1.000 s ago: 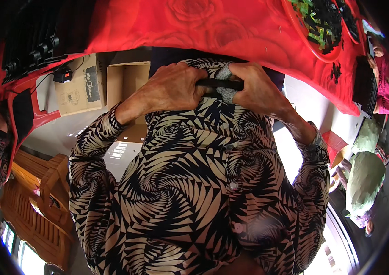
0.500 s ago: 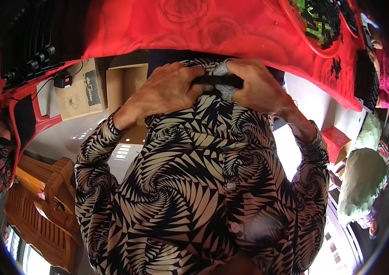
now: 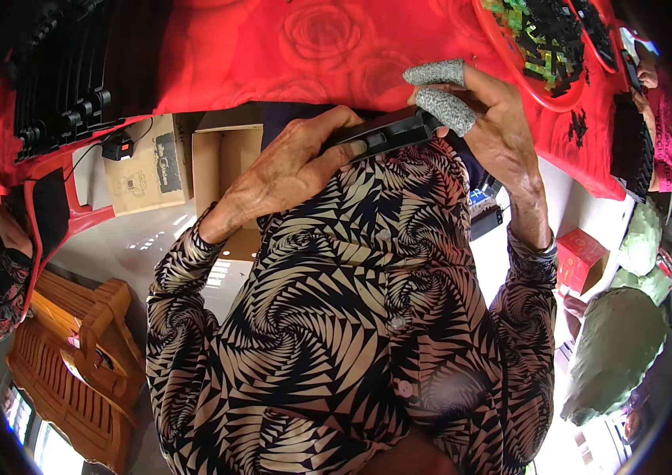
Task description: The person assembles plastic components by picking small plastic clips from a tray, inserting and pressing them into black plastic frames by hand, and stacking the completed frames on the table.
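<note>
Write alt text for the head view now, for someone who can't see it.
A left hand grips a slim black part; the right hand, with two digits in grey covers, is at its other end, contact unclear. The person wears a patterned shirt beside a red tablecloth bearing black parts at left.

Faced the bench (image 3: pixel 233 55). Had a row of parts (image 3: pixel 66 83) on its left end and a tray (image 3: pixel 561 103), with pieces (image 3: pixel 546 51) inside, on its right. Held a bar (image 3: pixel 387 136) at the near edge, between the left hand (image 3: pixel 296 162) and the right hand (image 3: pixel 498 123). Had two cartons (image 3: pixel 142 170) side by side below left, a chair (image 3: pixel 94 218) left of these, a settee (image 3: pixel 74 388) at left rear, and a box (image 3: pixel 581 260) at right with a sack (image 3: pixel 619 352) behind.
</note>
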Demonstrator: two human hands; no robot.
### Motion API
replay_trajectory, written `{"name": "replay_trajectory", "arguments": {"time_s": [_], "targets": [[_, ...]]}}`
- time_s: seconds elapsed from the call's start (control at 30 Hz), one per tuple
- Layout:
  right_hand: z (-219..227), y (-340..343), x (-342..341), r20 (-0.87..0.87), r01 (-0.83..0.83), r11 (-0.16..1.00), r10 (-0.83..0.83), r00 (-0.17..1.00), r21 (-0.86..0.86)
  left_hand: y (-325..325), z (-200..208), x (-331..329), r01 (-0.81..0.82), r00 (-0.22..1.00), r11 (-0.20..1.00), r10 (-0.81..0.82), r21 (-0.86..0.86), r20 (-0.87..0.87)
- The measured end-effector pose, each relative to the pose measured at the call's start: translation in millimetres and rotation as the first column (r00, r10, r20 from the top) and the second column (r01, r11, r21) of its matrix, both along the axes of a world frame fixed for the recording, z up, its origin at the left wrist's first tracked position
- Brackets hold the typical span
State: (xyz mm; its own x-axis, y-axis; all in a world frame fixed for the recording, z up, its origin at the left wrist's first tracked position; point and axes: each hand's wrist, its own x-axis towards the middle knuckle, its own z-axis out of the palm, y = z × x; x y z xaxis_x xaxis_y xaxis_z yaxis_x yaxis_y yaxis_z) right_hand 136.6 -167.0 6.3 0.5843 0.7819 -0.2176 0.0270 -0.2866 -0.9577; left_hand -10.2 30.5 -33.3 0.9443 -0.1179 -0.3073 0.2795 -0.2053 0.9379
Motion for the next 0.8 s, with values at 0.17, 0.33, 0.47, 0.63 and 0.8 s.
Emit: {"name": "replay_trajectory", "arguments": {"time_s": [0.17,0.33,0.47,0.63,0.8], "targets": [[-9,12,-13,0.338,-0.041,0.992,-0.001,0.941,0.118,-9,-9,-3,-0.117,0.993,0.993,0.117,-0.032,-0.007],[-10,26,-20,0.447,0.074,0.995,-0.097,0.889,0.068,-23,-21,-4,-0.248,0.961,0.968,0.251,-0.040,0.115],[-8,35,-14,0.518,0.164,0.980,-0.200,0.831,0.115,-31,-16,3,-0.306,0.939,0.941,0.323,-0.144,0.120],[-2,30,16,0.521,0.188,0.969,-0.246,0.817,0.163,-22,22,13,-0.176,0.981,0.969,0.157,-0.174,-0.117],[14,36,28,0.430,0.152,0.988,-0.154,0.889,0.040,-2,-8,19,-0.077,0.992,0.781,-0.003,-0.619,-0.127]]}}
